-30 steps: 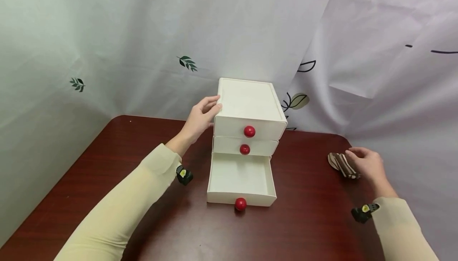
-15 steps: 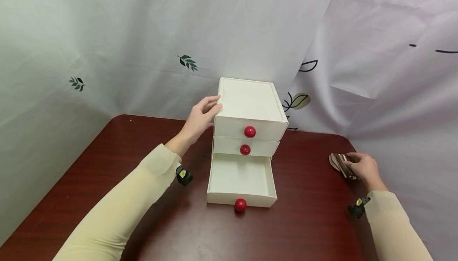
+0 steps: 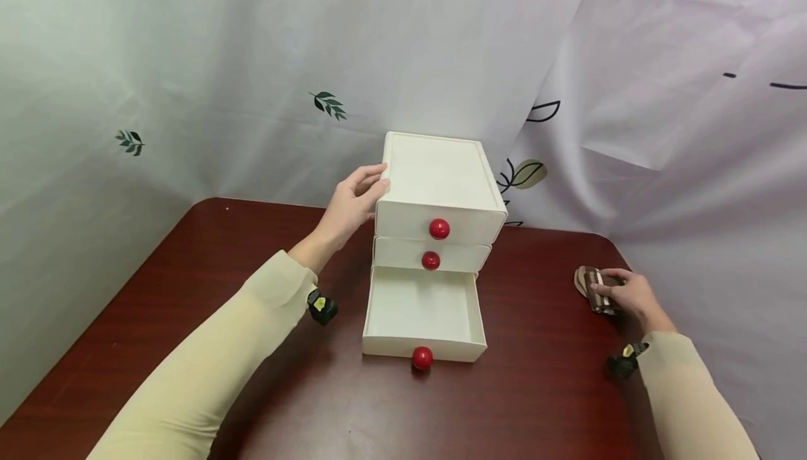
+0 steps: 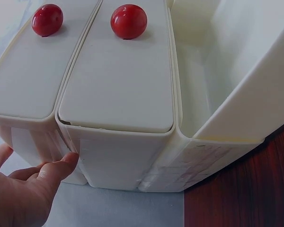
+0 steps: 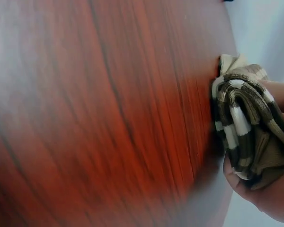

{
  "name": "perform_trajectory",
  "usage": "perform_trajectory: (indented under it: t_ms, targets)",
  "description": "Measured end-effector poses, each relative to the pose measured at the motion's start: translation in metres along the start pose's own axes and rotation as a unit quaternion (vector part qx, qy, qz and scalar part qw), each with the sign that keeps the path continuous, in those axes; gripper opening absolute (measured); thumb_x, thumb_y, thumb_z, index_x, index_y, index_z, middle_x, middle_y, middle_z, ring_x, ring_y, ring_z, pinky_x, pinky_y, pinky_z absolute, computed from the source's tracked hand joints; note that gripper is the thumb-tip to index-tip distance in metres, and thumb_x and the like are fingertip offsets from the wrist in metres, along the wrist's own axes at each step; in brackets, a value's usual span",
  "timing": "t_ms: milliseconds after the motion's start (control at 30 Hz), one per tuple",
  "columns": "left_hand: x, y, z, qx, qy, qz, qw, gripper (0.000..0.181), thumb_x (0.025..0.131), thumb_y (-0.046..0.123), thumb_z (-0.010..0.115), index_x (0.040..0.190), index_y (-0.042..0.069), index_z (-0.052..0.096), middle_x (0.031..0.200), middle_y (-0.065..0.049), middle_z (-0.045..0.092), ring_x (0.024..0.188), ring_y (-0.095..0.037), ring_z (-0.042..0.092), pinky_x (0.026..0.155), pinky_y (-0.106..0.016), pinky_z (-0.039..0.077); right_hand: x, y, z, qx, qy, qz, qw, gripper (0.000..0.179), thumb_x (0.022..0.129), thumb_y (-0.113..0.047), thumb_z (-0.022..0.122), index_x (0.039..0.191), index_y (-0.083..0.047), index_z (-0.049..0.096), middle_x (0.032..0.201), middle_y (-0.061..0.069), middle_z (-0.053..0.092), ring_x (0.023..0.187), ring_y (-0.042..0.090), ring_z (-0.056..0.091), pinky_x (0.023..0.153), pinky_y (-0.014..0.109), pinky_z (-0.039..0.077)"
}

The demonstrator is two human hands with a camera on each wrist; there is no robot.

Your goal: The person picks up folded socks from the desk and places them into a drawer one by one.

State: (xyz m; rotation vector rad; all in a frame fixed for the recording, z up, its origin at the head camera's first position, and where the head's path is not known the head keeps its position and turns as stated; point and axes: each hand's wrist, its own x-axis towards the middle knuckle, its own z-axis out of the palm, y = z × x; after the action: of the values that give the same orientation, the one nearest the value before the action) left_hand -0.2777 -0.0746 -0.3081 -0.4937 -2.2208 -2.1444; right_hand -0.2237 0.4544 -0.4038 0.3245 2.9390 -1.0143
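A white cabinet (image 3: 441, 169) with red knobs has its bottom drawer (image 3: 422, 306) pulled out, and nothing lies inside. My left hand (image 3: 350, 206) rests against the cabinet's left side near the top, its fingers touching the edge; in the left wrist view the thumb and fingers (image 4: 57, 168) lie along that side wall. At the table's right, my right hand (image 3: 632, 295) grips a folded bundle of brown, white and beige striped socks (image 3: 595, 290). The right wrist view shows the folded ribbed knit (image 5: 246, 123) between thumb and fingers, just over the table.
The upper drawer (image 3: 403, 220) and middle drawer (image 3: 397, 254) are pushed in. A dark red wooden table (image 3: 536, 390) carries everything, and a pale curtain (image 3: 252, 61) with leaf prints hangs behind and on both sides.
My right hand has moved left and closed on the striped socks, which are now squeezed and turned in its fingers. The left hand and the drawers stay as they were.
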Motion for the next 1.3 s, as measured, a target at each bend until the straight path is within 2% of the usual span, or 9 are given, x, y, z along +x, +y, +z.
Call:
perform_trajectory:
  t_ms: [133, 233, 433, 567, 667, 767, 900, 1100, 1300]
  targets:
    - [0.000, 0.000, 0.001, 0.000, -0.003, 0.000, 1.0000, 0.047, 0.093, 0.036, 0.057, 0.136, 0.023, 0.047, 0.139, -0.006, 0.043, 0.119, -0.022, 0.048, 0.088, -0.049, 0.045, -0.003, -0.004, 0.003, 0.005, 0.017, -0.002, 0.9998, 0.055, 0.087, -0.030, 0.065, 0.126, 0.006, 0.050, 0.120, 0.033, 0.046, 0.098, 0.037, 0.048, 0.069, 0.033, 0.043]
    - [0.000, 0.001, 0.000, 0.001, -0.002, -0.001, 1.0000, 0.047, 0.092, 0.036, 0.057, 0.136, 0.023, 0.047, 0.139, -0.006, 0.043, 0.119, -0.021, 0.048, 0.088, -0.049, 0.045, -0.004, -0.013, 0.004, 0.008, 0.023, -0.018, 0.9995, 0.055, 0.087, -0.030, 0.065, 0.125, 0.007, 0.050, 0.119, 0.033, 0.047, 0.096, 0.035, 0.051, 0.069, 0.031, 0.043]
    - [0.000, 0.001, -0.001, 0.003, 0.003, 0.000, 1.0000, 0.047, 0.092, 0.037, 0.057, 0.136, 0.024, 0.047, 0.140, -0.006, 0.042, 0.120, -0.021, 0.047, 0.088, -0.049, 0.045, -0.008, -0.040, 0.002, 0.038, 0.043, -0.044, 0.9974, 0.053, 0.086, -0.029, 0.068, 0.123, 0.005, 0.052, 0.116, 0.029, 0.052, 0.076, 0.007, 0.053, 0.062, 0.022, 0.048]
    - [0.000, 0.001, -0.002, 0.006, 0.005, 0.001, 1.0000, 0.047, 0.092, 0.036, 0.057, 0.136, 0.023, 0.047, 0.139, -0.006, 0.043, 0.119, -0.021, 0.048, 0.088, -0.049, 0.045, -0.014, -0.055, 0.000, 0.060, 0.047, -0.049, 0.9959, 0.056, 0.085, -0.032, 0.068, 0.125, 0.004, 0.051, 0.119, 0.028, 0.050, 0.075, 0.001, 0.050, 0.061, 0.021, 0.048]
    - [0.000, 0.001, -0.001, 0.006, 0.005, 0.001, 1.0000, 0.047, 0.093, 0.036, 0.057, 0.136, 0.023, 0.047, 0.139, -0.006, 0.043, 0.119, -0.021, 0.048, 0.088, -0.049, 0.045, -0.020, -0.064, 0.001, 0.074, 0.059, -0.059, 0.9938, 0.052, 0.085, -0.033, 0.069, 0.123, -0.001, 0.054, 0.115, 0.020, 0.053, 0.075, -0.001, 0.050, 0.061, 0.019, 0.048]
    - [-0.001, 0.001, 0.000, 0.006, 0.003, 0.000, 1.0000, 0.047, 0.093, 0.036, 0.057, 0.136, 0.023, 0.047, 0.138, -0.006, 0.043, 0.118, -0.021, 0.049, 0.087, -0.048, 0.046, -0.030, -0.074, 0.001, 0.103, 0.066, -0.069, 0.9901, 0.040, 0.083, -0.031, 0.071, 0.117, -0.012, 0.061, 0.102, 0.003, 0.057, 0.072, -0.002, 0.053, 0.059, 0.020, 0.049]
    - [-0.001, 0.002, 0.001, 0.007, 0.000, 0.001, 1.0000, 0.047, 0.093, 0.036, 0.056, 0.137, 0.023, 0.047, 0.138, -0.006, 0.043, 0.119, -0.021, 0.048, 0.087, -0.048, 0.046, -0.046, -0.092, 0.001, 0.154, 0.043, -0.083, 0.9837, 0.034, 0.082, -0.027, 0.073, 0.113, -0.021, 0.063, 0.092, -0.015, 0.055, 0.071, 0.000, 0.058, 0.058, 0.023, 0.052]
    - [0.001, 0.004, 0.001, 0.010, 0.002, 0.004, 0.9999, 0.046, 0.093, 0.037, 0.056, 0.136, 0.024, 0.047, 0.139, -0.005, 0.043, 0.119, -0.020, 0.048, 0.087, -0.047, 0.046, -0.069, -0.123, 0.003, 0.223, -0.015, -0.107, 0.9690, 0.039, 0.083, -0.019, 0.072, 0.120, -0.014, 0.060, 0.100, -0.019, 0.060, 0.078, 0.001, 0.061, 0.060, 0.026, 0.053]
    - [0.000, 0.002, 0.001, 0.014, 0.003, 0.003, 0.9999, 0.046, 0.093, 0.037, 0.056, 0.136, 0.024, 0.047, 0.139, -0.005, 0.043, 0.120, -0.020, 0.047, 0.087, -0.047, 0.046, -0.084, -0.145, 0.013, 0.236, -0.045, -0.144, 0.9599, 0.038, 0.084, -0.012, 0.071, 0.120, -0.008, 0.059, 0.115, -0.016, 0.055, 0.088, 0.000, 0.061, 0.062, 0.027, 0.054]
